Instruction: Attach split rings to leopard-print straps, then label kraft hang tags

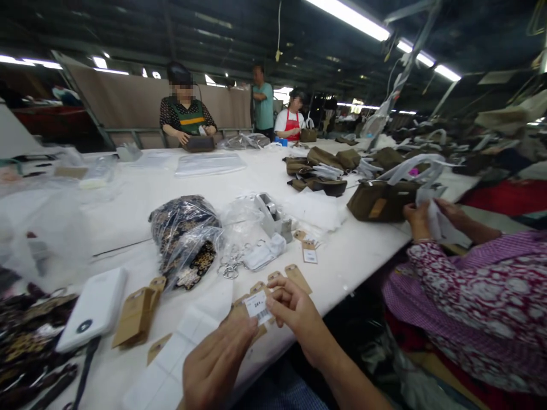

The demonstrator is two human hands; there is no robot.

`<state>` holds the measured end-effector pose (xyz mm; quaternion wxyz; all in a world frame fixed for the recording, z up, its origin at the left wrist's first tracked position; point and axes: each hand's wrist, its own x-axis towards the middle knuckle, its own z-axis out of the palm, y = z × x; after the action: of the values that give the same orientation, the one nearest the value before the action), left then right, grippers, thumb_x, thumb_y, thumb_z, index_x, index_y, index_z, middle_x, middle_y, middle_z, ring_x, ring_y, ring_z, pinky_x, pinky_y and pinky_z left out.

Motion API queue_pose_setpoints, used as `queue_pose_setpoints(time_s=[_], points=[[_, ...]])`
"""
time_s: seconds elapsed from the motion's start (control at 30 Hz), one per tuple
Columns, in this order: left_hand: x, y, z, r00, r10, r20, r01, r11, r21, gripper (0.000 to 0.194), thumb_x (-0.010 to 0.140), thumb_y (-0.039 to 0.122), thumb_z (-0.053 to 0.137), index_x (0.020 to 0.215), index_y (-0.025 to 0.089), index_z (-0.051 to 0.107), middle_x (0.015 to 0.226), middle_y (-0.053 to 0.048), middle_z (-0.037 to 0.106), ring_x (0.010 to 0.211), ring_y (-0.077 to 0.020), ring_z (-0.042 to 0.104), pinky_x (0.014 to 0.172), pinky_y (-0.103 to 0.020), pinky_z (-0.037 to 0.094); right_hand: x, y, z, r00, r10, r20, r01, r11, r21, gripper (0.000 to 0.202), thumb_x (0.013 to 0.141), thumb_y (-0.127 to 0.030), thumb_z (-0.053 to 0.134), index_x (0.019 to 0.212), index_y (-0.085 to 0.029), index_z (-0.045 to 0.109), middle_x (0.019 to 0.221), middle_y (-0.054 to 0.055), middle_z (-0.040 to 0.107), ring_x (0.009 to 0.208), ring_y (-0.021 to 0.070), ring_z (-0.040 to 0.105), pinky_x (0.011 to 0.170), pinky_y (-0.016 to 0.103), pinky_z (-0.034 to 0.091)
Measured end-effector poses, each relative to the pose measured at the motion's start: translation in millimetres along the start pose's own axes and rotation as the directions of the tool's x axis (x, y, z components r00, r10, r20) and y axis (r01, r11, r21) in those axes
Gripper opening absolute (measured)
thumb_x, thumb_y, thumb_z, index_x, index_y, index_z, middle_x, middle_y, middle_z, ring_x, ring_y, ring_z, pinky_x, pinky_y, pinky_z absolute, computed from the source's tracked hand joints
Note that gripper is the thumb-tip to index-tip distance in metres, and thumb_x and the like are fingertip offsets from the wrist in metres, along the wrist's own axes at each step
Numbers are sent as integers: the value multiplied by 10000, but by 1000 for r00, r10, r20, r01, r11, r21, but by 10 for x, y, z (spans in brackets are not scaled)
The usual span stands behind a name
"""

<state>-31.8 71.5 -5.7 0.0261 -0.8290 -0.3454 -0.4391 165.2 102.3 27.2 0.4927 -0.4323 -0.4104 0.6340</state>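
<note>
My right hand pinches the right edge of a small white barcode label between thumb and fingers. My left hand has its fingers close together, their tips at the label's lower edge; its thumb is hidden. Under and behind the label lie several overlapping kraft paper tags on the table, partly covered by my hands. A white sheet of labels lies beside and partly behind my left hand. To its left stands a bundle of folded kraft tags.
A white power bank, a leopard-print item in plastic, metal rings and a tape dispenser lie on the white table. At right a co-worker's hands handle white paper by a brown handbag. Other people stand behind.
</note>
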Motion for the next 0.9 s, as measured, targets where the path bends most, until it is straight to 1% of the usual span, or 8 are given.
queue_pose_setpoints(time_s=[0.17, 0.3, 0.37, 0.43, 0.53, 0.67, 0.83, 0.9], points=[[-21, -2, 152, 995, 82, 55, -81, 996, -29, 561, 869, 63, 598, 1393, 243, 511, 1140, -51, 749, 981, -202, 735, 879, -285, 602, -49, 6, -402, 983, -58, -172, 53, 998, -31, 402, 728, -413, 769, 1006, -192, 579, 710, -38, 567, 577, 97, 443, 500, 203, 321], [120, -33, 309, 996, -61, 59, 57, 996, 73, 442, 876, 107, 606, 1297, 241, 595, 1122, -60, 755, 980, -205, 734, 909, -309, 588, 71, -99, -896, 938, -126, -324, 76, 984, -164, 435, 700, -439, 778, 999, -182, 595, 693, -28, 588, 608, 120, 484, 514, 218, 321], [240, -59, 428, 987, -98, 127, 88, 993, 83, 389, 884, 117, 573, 1254, 226, 623, 1150, -69, 741, 1029, -220, 715, 948, -351, 571, 169, -146, -1102, 926, -128, -355, 49, 973, -224, 444, 673, -447, 787, 973, -178, 601, 668, -34, 598, 593, 118, 487, 525, 224, 331], [363, -78, 558, 970, -86, 226, 72, 995, 67, 386, 884, 97, 524, 1233, 217, 636, 1174, -69, 730, 1082, -232, 690, 968, -386, 560, 264, -156, -1241, 934, -102, -342, 12, 967, -255, 431, 662, -439, 789, 948, -174, 605, 638, -48, 594, 563, 104, 473, 524, 221, 337], [512, -80, 721, 936, -50, 350, 42, 999, 30, 428, 864, 61, 500, 1228, 235, 641, 1192, -53, 723, 1155, -234, 648, 999, -417, 538, 360, -97, -1327, 962, -33, -271, -40, 965, -260, 399, 676, -413, 781, 939, -167, 610, 629, -55, 598, 508, 79, 446, 487, 203, 320], [606, -75, 817, 884, -31, 467, 36, 999, -3, 483, 849, 50, 492, 1252, 283, 620, 1222, -31, 706, 1168, -208, 632, 1011, -409, 524, 394, 10, -1338, 976, 37, -213, -85, 972, -219, 371, 712, -397, 754, 960, -172, 595, 651, -57, 613, 413, 43, 381, 408, 181, 261], [606, -123, 868, 851, -84, 518, 88, 996, 17, 457, 849, 60, 475, 1221, 277, 629, 1199, -37, 709, 1111, -202, 653, 985, -393, 534, 409, 34, -1339, 974, 88, -208, -132, 969, -210, 325, 719, -369, 736, 933, -181, 580, 625, -80, 587, 365, 24, 340, 355, 158, 225], [588, -141, 899, 858, -86, 507, 94, 996, 10, 438, 859, 77, 472, 1207, 282, 641, 1189, -34, 714, 1105, -204, 655, 985, -390, 531, 419, 28, -1328, 972, 101, -214, -149, 963, -222, 300, 714, -355, 727, 911, -183, 580, 605, -91, 571, 348, 22, 340, 342, 157, 227]])
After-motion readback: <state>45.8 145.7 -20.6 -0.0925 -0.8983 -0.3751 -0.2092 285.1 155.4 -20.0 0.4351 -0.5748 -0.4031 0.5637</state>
